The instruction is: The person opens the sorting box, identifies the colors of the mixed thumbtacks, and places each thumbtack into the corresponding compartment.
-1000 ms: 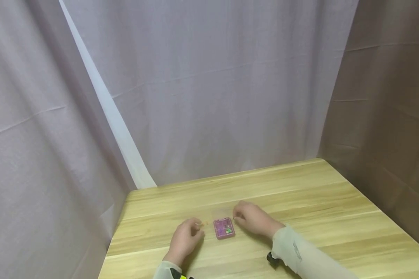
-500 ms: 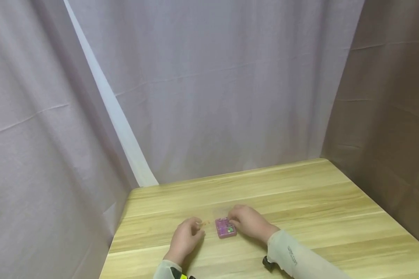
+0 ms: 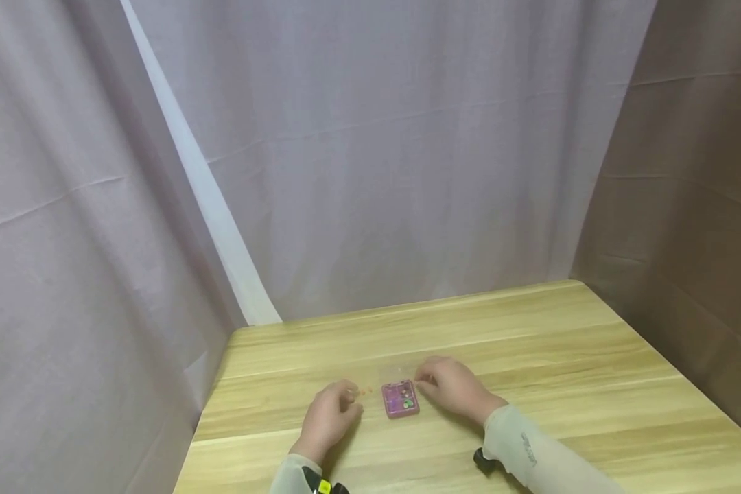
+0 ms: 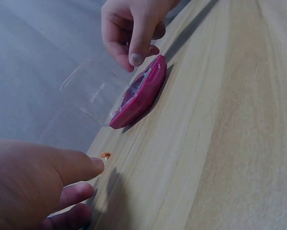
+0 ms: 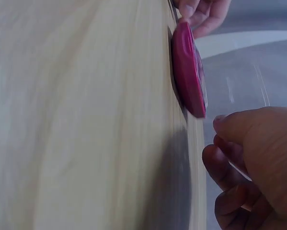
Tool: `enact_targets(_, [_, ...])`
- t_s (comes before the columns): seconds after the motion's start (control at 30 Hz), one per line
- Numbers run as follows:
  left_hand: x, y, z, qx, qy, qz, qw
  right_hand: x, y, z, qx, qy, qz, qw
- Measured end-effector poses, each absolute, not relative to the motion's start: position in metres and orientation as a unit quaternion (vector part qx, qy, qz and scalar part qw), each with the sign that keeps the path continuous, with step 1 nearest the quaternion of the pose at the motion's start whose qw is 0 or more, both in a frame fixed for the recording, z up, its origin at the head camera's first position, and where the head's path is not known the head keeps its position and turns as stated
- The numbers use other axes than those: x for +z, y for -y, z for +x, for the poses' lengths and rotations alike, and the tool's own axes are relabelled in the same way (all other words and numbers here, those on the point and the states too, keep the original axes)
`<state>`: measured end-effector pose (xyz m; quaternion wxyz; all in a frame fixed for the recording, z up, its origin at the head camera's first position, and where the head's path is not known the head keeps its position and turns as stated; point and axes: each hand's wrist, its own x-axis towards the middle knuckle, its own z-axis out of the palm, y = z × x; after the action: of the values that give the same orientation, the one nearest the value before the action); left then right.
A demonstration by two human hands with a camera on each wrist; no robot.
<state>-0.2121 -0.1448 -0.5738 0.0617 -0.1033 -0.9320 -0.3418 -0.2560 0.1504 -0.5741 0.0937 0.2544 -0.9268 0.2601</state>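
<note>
A small pink-purple divided case lies on the wooden table between the hands, its clear lid raised at the far side. Small green pieces and some darker ones sit in its right-hand compartments. Left of the case is an orange piece like a thumbtack, with a flat head and short pale shank. My left hand has loosely bent fingers, with its thumb tip right by that piece. Close to the case's right edge hovers my right hand, fingers loosely curled, thumb and index tips apart, nothing visible between them.
The wooden table extends around the case and behind the hands. Grey curtains hang beyond its far edge and on both sides. Dark wrist devices show at the sleeves.
My right hand reached in over the case's right side, then drew back to the right. The left hand has stayed beside the orange pieces. The head view has shifted slightly.
</note>
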Motion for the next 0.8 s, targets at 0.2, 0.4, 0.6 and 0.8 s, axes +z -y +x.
enact_targets(0.2, [-0.573, 0.142, -0.219, -0.321, 0.939, -0.105, 0.058, -0.57, -0.159, -0.257, 0.264, 0.931, 0.234, 0.094])
enact_targets(0.4, [-0.574, 0.139, -0.225, -0.315, 0.941, -0.111, 0.051, -0.569, -0.16, -0.255, 0.273, 0.929, 0.231, 0.097])
enact_targets(0.6, [-0.576, 0.134, -0.232, -0.31, 0.941, -0.125, 0.048, -0.571, -0.161, -0.255, 0.275, 0.929, 0.229, 0.099])
enact_targets(0.8, [-0.577, 0.131, -0.239, -0.306, 0.942, -0.123, 0.06, -0.568, -0.16, -0.255, 0.279, 0.927, 0.228, 0.104])
